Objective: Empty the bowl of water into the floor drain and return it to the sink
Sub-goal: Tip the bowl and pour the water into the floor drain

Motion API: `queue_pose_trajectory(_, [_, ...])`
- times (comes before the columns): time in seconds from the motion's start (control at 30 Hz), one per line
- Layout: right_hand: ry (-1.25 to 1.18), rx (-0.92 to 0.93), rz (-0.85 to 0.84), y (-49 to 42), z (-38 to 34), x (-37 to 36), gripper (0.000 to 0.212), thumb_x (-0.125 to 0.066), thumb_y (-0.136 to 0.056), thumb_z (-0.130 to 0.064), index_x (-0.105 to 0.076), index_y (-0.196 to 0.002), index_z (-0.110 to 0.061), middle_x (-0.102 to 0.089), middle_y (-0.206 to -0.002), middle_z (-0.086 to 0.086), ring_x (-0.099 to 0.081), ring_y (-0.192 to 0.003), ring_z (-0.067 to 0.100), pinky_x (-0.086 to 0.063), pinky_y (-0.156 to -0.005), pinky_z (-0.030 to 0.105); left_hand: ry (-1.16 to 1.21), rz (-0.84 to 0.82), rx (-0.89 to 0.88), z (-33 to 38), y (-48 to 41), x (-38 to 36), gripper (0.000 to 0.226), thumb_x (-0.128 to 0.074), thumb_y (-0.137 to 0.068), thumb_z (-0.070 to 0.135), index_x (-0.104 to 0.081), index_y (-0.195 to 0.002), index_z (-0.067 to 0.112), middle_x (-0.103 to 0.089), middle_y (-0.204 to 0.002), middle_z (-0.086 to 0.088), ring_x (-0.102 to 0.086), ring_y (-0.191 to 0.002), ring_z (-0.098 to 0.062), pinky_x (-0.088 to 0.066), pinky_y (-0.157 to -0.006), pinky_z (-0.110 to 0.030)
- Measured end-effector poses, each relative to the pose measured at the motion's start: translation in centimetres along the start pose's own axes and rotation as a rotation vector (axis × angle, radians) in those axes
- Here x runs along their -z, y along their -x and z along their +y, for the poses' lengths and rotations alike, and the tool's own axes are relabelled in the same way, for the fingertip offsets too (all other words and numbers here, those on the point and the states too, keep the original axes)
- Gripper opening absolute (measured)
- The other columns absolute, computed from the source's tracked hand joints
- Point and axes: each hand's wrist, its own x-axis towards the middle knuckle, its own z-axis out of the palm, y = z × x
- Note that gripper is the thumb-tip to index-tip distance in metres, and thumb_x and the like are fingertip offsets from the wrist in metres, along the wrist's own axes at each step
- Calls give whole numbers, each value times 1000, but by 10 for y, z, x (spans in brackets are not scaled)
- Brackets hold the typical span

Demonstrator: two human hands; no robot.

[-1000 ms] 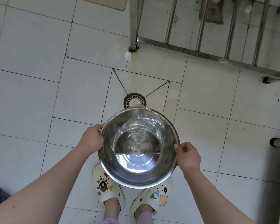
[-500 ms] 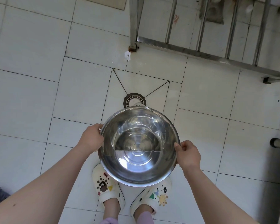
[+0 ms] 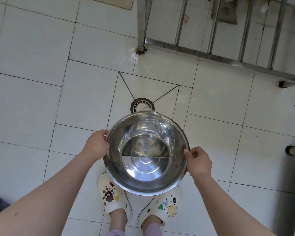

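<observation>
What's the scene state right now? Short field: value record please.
bowl: steel bowl, tilted away from the person, over the shoes
water: pooled at the far side, reaching the far rim
left hand: left hand gripping the left rim
right hand: right hand gripping the right rim
drain: floor drain just past the far rim, partly hidden
floor: wet tile floor near the metal rack leg

Bright even daylight, sharp focus, glare inside the steel bowl [image 3: 146,154], wide-angle bending at edges, soft shadows

Both arms reach forward and down, left hand [image 3: 96,146] and right hand [image 3: 198,161] closed in grips.
</observation>
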Motion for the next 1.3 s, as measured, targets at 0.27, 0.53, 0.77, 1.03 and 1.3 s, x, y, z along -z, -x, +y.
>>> queue_pose_trajectory(0.27, [16,6,7,1,-1,-3,24,-59,-92,-26,-55,-79,-7,-56,-68,1,-65,-82,38,-50,-74,38,0,-2,14,-4,-1,1,39,-52,-84,2,-58,-121,14,-68,-96,-8,-59,-85,-27,-45,-63,-27])
queue_pose_trajectory(0.53, [26,5,8,1,-2,-7,25,-58,-93,-26,-51,-75,-10,-58,-70,3,-65,-81,38,-48,-71,35,-24,7,20,-6,0,4,40,-52,-84,3,-58,-122,13,-66,-93,-5,-59,-88,-27,-45,-72,-28])
queue_pose_trajectory(0.77, [43,4,6,3,-2,-5,25,-58,-93,-27,-53,-76,-9,-60,-72,3,-66,-80,38,-48,-72,36,-5,-9,25,-4,2,7,40,-52,-83,3,-59,-121,13,-70,-99,-9,-62,-93,-30,-50,-74,-32])
queue_pose_trajectory(1.03, [34,-5,5,4,-2,-3,25,-58,-93,-27,-51,-74,-11,-60,-71,2,-66,-81,37,-45,-69,33,15,-21,26,-1,6,9,38,-54,-84,8,-59,-121,14,-69,-103,-9,-62,-95,-31,-54,-74,-35])
queue_pose_trajectory(1.3, [23,-19,-9,7,-4,-1,25,-58,-93,-26,-53,-75,-10,-59,-69,1,-66,-81,37,-50,-75,37,44,-33,40,0,12,11,38,-54,-84,9,-59,-121,13,-70,-101,-10,-63,-94,-31,-53,-75,-34])
